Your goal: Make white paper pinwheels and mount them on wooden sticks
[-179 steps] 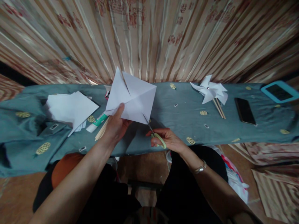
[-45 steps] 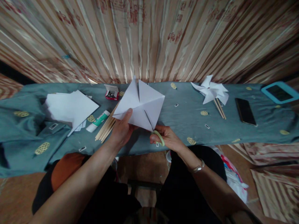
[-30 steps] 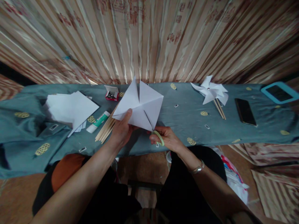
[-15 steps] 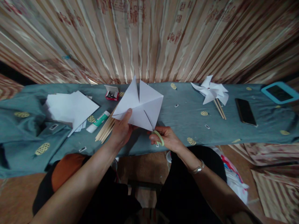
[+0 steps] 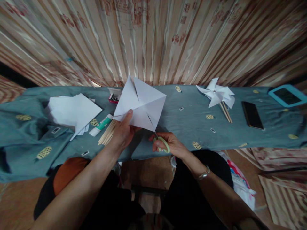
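Above the blue-green cotton-look tablecloth (image 5: pixel 192 119), your left hand (image 5: pixel 123 131) pinches a slit white paper square (image 5: pixel 141 107); your right hand (image 5: pixel 173 144) holds pale-green-handled metal scissors (image 5: pixel 167 145) at its near corner. Cut straight, stopping before the centre.

The white sheet (image 5: pixel 146 108) is hiding the far ends of the wooden sticks (image 5: pixel 106 134). The patterned curtain (image 5: pixel 158 41) is running out of view.
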A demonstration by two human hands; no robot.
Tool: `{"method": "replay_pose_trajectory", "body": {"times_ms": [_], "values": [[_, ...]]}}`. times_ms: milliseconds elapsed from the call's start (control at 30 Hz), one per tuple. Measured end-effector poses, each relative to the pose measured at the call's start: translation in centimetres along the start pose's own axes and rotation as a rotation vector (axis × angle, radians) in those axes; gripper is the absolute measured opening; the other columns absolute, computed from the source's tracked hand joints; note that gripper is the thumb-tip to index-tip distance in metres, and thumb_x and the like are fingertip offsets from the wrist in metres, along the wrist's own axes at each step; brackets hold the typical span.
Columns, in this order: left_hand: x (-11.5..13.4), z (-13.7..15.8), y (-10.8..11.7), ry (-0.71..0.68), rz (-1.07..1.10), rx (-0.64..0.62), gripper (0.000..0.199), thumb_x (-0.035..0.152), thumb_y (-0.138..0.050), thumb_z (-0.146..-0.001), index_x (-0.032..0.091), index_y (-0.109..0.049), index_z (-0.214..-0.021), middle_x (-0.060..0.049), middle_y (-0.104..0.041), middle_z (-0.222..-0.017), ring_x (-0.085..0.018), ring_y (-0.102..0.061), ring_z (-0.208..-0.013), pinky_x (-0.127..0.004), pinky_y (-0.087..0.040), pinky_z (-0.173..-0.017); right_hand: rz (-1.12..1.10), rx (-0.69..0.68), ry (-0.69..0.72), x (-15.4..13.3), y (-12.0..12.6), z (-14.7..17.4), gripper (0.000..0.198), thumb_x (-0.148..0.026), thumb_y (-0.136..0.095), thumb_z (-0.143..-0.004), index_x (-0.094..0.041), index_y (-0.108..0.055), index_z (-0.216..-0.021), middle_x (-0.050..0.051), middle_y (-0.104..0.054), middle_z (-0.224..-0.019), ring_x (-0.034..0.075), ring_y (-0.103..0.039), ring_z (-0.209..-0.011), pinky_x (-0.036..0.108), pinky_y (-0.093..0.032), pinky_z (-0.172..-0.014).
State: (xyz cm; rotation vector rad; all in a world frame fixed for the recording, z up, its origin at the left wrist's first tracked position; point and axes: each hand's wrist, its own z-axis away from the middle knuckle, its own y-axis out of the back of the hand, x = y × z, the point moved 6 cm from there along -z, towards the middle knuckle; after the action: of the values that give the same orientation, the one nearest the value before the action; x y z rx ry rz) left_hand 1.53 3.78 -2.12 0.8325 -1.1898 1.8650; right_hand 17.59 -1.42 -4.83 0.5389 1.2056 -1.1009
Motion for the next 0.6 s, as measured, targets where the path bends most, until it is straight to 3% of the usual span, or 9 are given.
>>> {"method": "replay_pose_trajectory", "body": {"times_ms": [333,600], "values": [[-0.86,0.40,-0.05,0.019,-0.019,-0.015,0.019,0.026,-0.066,-0.088,0.028,-0.064,-0.107,0.000,-0.069,-0.096,-0.017,-0.066,-0.080,-0.026,-0.056,-0.061,0.020,0.027,0.031,-0.64,0.07,-0.24,0.048,-0.059,-0.082,-0.065,-0.017,-0.066,-0.081,-0.001,-0.066,-0.062,0.010,-0.056,-0.054,0.022,-0.044,-0.053],[-0.72,0.48,-0.30,0.026,0.030,-0.021,0.015,0.022,-0.065,-0.089,0.024,-0.062,-0.103,0.001,-0.069,-0.091,-0.012,-0.065,-0.072,-0.020,-0.056,-0.058,0.072,0.009,0.045,-0.17,0.20,-0.39,0.053,-0.065,-0.077,-0.069,-0.016,-0.066,-0.085,0.000,-0.065,-0.064,0.011,-0.057,-0.057,0.023,-0.045,-0.056]]}}
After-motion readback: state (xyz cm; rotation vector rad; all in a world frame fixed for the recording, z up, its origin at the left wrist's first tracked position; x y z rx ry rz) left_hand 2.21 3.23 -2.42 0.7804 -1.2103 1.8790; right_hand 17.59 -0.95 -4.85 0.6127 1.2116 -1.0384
